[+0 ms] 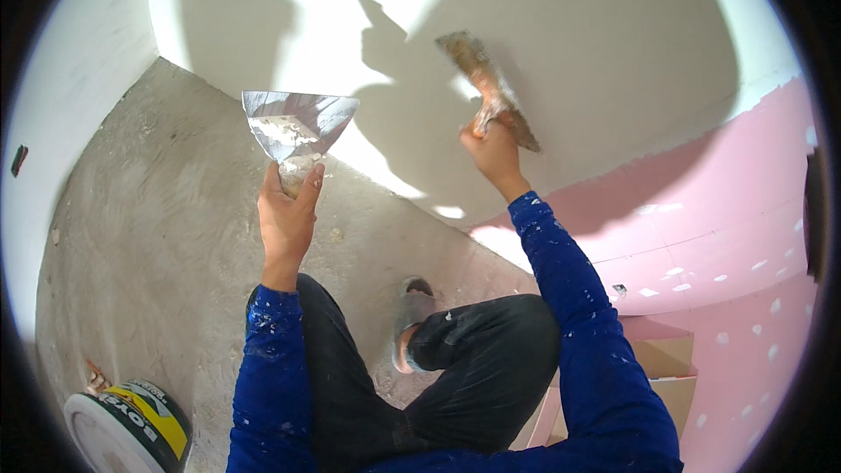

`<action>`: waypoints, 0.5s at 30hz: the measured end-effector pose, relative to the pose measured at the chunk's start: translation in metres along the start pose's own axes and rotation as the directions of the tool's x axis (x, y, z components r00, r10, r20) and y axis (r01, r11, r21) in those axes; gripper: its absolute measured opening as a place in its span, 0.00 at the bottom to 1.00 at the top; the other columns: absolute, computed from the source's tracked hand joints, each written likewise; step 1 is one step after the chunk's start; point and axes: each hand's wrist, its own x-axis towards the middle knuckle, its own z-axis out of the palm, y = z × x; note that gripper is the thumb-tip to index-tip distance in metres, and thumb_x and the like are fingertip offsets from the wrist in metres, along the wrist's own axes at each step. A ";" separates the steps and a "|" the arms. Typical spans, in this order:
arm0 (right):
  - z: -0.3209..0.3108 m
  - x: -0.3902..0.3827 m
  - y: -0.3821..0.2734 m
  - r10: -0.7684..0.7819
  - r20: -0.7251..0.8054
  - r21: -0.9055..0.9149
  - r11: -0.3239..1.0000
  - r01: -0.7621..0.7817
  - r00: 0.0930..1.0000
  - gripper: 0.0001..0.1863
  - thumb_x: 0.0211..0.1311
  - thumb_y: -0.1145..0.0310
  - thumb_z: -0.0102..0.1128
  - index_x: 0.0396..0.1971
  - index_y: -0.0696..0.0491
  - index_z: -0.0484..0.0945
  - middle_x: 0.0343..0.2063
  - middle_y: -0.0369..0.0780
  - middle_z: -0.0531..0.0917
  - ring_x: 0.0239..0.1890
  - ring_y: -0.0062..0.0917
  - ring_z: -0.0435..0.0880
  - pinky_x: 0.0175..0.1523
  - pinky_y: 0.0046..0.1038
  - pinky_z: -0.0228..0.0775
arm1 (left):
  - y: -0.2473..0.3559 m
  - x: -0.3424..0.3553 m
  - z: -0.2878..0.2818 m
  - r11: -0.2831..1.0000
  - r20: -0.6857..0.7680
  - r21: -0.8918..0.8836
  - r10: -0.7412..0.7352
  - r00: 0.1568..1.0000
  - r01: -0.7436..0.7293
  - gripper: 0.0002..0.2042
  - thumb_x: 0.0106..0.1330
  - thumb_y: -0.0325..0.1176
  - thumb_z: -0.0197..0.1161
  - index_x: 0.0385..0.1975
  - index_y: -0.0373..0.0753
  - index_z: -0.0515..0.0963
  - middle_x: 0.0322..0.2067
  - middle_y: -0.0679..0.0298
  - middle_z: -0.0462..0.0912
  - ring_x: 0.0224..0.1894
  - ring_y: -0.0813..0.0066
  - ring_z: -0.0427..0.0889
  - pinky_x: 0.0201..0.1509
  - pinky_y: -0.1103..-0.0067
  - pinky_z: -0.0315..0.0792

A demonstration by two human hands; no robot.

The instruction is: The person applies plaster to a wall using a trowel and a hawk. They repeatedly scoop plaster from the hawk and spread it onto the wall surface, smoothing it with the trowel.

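My left hand [288,217] is closed around the handle of a wide putty knife [328,114], whose metal blade points away from me and carries a lump of white filler [282,130]. Over to the right, my right hand [498,156] grips the orange, smeared handle of a plastering trowel [474,60]. The trowel's long blade lies along the white-coated wall [613,52]; whether its whole face touches cannot be told. Dark shadows of my arms and tools fall across that wall.
A lidded bucket [131,429] with a yellow and dark label stands at lower left. Pink wallboard [701,210] with white filler spots runs along the right. Cardboard [670,377] leans beside my right arm. Under my slippered foot [412,324] lies rough grey floor [158,228].
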 end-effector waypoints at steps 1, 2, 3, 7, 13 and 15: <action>-0.009 0.008 -0.003 -0.045 -0.052 0.031 0.998 0.046 0.998 0.14 0.58 0.61 0.63 0.25 0.57 0.77 0.21 0.44 0.81 0.25 0.33 0.80 0.34 0.36 0.73 | 0.000 0.000 0.000 1.000 -0.011 0.015 0.007 1.000 -0.007 0.20 0.65 0.41 0.67 0.47 0.31 0.75 0.20 0.66 0.77 0.16 0.82 0.72 0.20 0.80 0.68; -0.022 0.015 -0.007 -0.085 -0.109 0.058 0.994 0.092 0.990 0.14 0.58 0.62 0.64 0.25 0.57 0.75 0.19 0.40 0.79 0.21 0.27 0.79 0.31 0.34 0.71 | 0.001 0.000 0.000 1.000 -0.012 0.013 0.014 1.000 -0.014 0.20 0.65 0.41 0.67 0.47 0.31 0.75 0.20 0.66 0.77 0.16 0.82 0.72 0.20 0.80 0.68; -0.034 0.023 -0.010 -0.029 -0.132 0.092 0.995 0.041 0.991 0.13 0.59 0.62 0.64 0.25 0.57 0.75 0.18 0.38 0.78 0.20 0.24 0.76 0.29 0.31 0.70 | 0.001 0.001 0.000 1.000 0.004 -0.001 -0.005 1.000 0.005 0.20 0.65 0.41 0.67 0.47 0.31 0.75 0.20 0.66 0.77 0.16 0.82 0.72 0.21 0.80 0.68; -0.097 0.032 -0.027 0.210 -0.119 0.368 0.917 -0.153 0.970 0.12 0.64 0.64 0.61 0.24 0.54 0.73 0.16 0.31 0.73 0.15 0.15 0.70 0.20 0.22 0.63 | 0.000 0.002 -0.001 0.999 -0.008 0.047 0.025 1.000 -0.025 0.20 0.64 0.42 0.67 0.46 0.31 0.75 0.19 0.65 0.77 0.16 0.81 0.72 0.21 0.80 0.68; -0.113 0.004 -0.008 0.148 0.042 0.337 0.929 -0.154 0.988 0.16 0.61 0.68 0.61 0.17 0.54 0.67 0.14 0.31 0.67 0.21 0.23 0.73 0.31 0.32 0.67 | -0.009 0.005 0.003 0.999 -0.055 0.038 0.026 0.998 -0.024 0.21 0.64 0.42 0.67 0.45 0.30 0.75 0.19 0.65 0.77 0.16 0.80 0.73 0.22 0.79 0.69; -0.069 -0.019 0.004 0.019 0.158 0.156 0.987 -0.044 0.987 0.16 0.60 0.65 0.60 0.17 0.56 0.68 0.14 0.35 0.69 0.21 0.25 0.74 0.32 0.34 0.68 | -0.010 0.007 0.002 0.998 -0.048 0.042 -0.033 0.998 0.035 0.21 0.64 0.42 0.67 0.45 0.30 0.76 0.19 0.65 0.77 0.17 0.81 0.74 0.22 0.79 0.69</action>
